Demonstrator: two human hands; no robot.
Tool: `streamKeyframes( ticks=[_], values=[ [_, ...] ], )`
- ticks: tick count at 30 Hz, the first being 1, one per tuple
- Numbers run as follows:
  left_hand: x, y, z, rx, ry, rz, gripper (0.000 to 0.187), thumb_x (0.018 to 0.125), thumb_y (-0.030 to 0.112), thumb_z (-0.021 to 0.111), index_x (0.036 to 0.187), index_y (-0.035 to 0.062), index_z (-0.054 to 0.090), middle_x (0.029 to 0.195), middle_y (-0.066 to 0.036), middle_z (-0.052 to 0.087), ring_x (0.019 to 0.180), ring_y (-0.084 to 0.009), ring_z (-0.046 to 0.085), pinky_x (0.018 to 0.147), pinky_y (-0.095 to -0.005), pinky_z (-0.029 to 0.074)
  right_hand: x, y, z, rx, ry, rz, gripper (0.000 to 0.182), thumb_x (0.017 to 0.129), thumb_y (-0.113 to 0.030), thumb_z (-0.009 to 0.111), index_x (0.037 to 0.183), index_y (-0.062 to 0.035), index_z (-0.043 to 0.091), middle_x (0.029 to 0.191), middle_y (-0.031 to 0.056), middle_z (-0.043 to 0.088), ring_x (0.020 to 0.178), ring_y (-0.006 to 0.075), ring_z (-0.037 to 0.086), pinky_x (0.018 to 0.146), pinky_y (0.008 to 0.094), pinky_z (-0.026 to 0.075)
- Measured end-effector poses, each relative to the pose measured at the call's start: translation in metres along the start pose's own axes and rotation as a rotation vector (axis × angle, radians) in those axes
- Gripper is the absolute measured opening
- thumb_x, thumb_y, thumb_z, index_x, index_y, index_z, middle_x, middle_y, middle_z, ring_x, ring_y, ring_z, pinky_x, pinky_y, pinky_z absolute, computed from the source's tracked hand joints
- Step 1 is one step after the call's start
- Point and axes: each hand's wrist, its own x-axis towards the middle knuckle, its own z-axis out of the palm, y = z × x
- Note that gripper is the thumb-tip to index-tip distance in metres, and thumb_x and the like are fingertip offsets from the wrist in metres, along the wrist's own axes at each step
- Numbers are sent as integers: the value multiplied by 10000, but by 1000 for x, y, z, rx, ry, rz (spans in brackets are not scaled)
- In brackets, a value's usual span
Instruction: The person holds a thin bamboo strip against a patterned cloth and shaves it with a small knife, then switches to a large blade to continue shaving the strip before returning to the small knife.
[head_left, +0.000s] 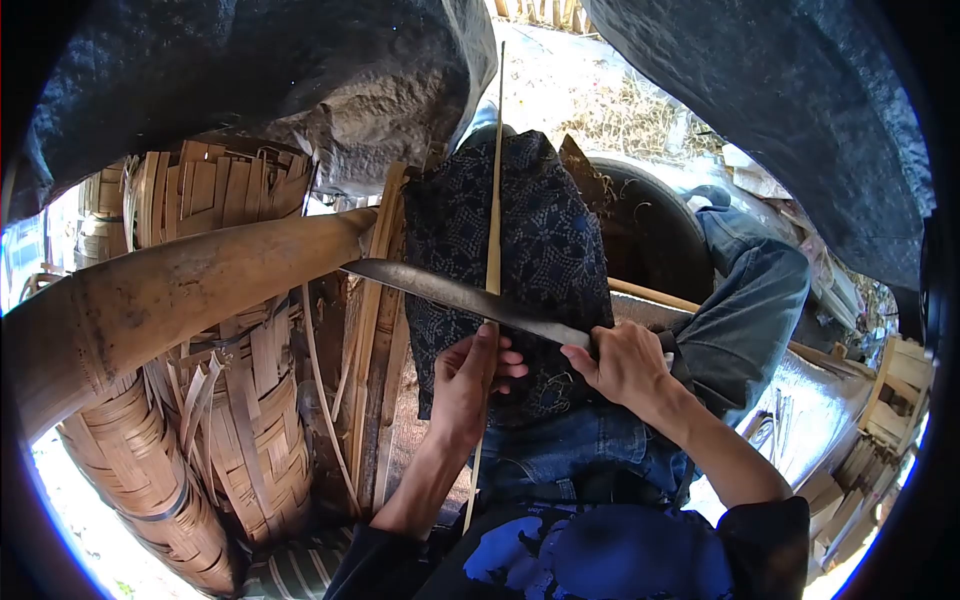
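A long, thin bamboo strip (494, 230) runs upright through the middle of the view, over a dark patterned cloth (550, 220) on my lap. My left hand (465, 385) pinches the strip between thumb and fingers just below the blade. In my right hand (630, 370) is the handle of a long knife (450, 293). Its blade points to the left and lies across the strip, a little above my left fingertips. The lower end of the strip passes beside my left wrist toward my body.
A thick bamboo pole (210, 285) slants in from the left, its end near the knife tip. Woven bamboo baskets (240, 430) stand behind it. A dark round tub (650, 235) is beyond my lap. Dark sheeting (780, 110) hangs overhead. Wooden crates (900, 380) are at the right.
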Motion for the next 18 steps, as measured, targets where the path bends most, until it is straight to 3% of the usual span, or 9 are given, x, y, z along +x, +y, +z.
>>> streamKeyframes(
  ticks=[8,12,16,18],
  values=[
    [-3,-5,1,-9,2,62,339,933,371,516,893,44,598,682,-34,627,598,-126,631,498,-205,426,10,-9,5,4,123,-20,625,851,-482,576,432,-26,489,380,136,458,358,292,523,360,381,429],
    [0,13,-5,0,-58,-44,383,956,400,444,843,49,551,606,-49,586,556,-155,627,471,-221,416,10,-6,2,29,238,-140,636,861,-476,569,415,-36,457,360,114,420,332,276,484,355,381,399],
    [3,12,-1,148,-86,-10,444,964,447,384,772,62,492,511,-56,534,462,-168,592,415,-224,382,6,-7,-8,53,181,-104,639,866,-479,563,417,-38,457,360,114,416,334,272,486,359,385,390],
    [3,12,1,149,-89,1,451,965,456,372,767,66,483,496,-51,518,436,-164,573,399,-222,370,6,-14,-18,107,51,0,557,886,-390,568,485,-5,531,409,143,446,376,308,480,401,401,380]
  ],
)
